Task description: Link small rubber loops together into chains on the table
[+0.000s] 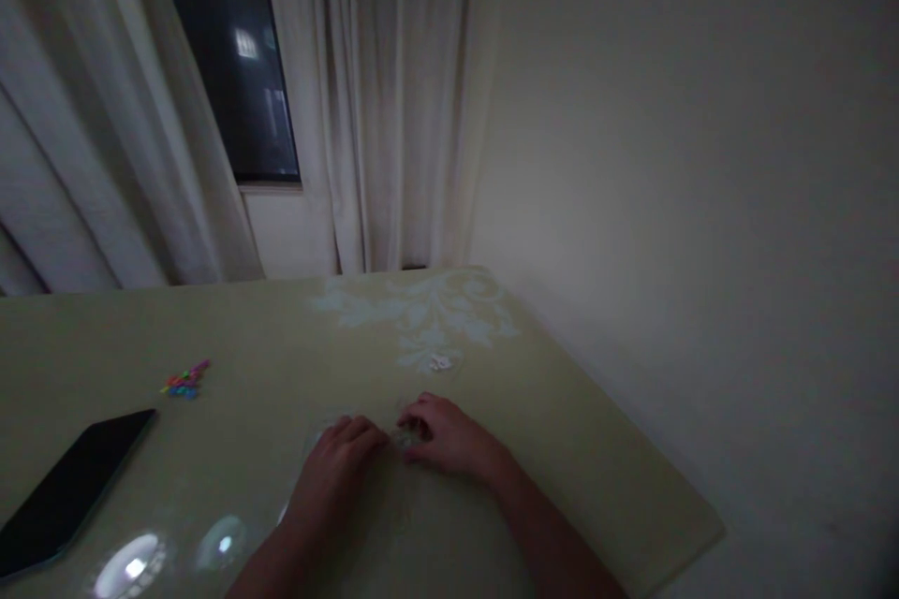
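Forearms: two bare forearms are entering from the bottom edge, nearest the camera, and angling inward toward each other over the table [576,449].
Left hand: the left hand [337,468] is resting palm down on the table, fingers curled forward, fingertips lying just beside the right hand. Whether it is gripping anything cannot be told; the picture is dim.
Right hand: the right hand [449,438] is lying knuckles up, fingers bent down and inward. It appears to be pinching a small pale object [407,436] at its fingertips, but the grip cannot be confirmed.
Small pale object: sitting on the table between the two sets of fingertips, touching or nearly touching both; too small and blurred to identify.
White scrap: a little white piece [440,361] is lying on the table beyond the hands, near the pale leaf pattern [421,314] on the surface.
Phone: a dark phone [70,491] is lying flat, screen up, near the left edge, well apart from the hands.
Coloured bits: a small cluster of bright coloured pieces [185,381] is sitting beyond the phone.
Reflections: two lamp glares [133,566] are showing on the glossy top close to the left forearm.
Surroundings: pale curtains [379,94] are hanging either side of a dark window [225,47]; a plain wall [702,159] is running along the right.
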Motion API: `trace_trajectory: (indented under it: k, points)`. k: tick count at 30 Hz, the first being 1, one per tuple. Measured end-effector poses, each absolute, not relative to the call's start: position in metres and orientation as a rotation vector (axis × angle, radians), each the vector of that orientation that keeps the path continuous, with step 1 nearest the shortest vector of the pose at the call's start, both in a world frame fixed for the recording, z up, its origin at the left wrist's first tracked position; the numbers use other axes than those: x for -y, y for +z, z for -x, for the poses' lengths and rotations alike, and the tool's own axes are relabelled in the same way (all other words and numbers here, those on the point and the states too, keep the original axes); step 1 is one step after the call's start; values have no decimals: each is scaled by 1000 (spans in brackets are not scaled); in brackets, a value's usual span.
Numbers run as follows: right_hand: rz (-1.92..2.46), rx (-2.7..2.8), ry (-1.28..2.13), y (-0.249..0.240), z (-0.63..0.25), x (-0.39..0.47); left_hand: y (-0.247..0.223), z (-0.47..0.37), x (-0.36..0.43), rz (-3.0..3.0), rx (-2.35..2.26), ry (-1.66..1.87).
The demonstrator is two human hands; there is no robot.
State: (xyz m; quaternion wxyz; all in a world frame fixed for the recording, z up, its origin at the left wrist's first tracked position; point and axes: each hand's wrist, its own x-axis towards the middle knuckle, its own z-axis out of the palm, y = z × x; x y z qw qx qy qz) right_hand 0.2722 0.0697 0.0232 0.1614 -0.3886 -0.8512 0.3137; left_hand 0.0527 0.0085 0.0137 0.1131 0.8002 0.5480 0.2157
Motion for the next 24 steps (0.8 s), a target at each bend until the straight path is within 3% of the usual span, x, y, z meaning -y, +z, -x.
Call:
trace_trajectory:
  k: [18, 24]
  points:
    - [1171, 2431, 759, 21, -260, -61, -20, -33, -4, -2469, -1555, 666]
    - [1124, 2384, 883, 26, -261, -59, -24, -31, 1, -2479, -1605, 755]
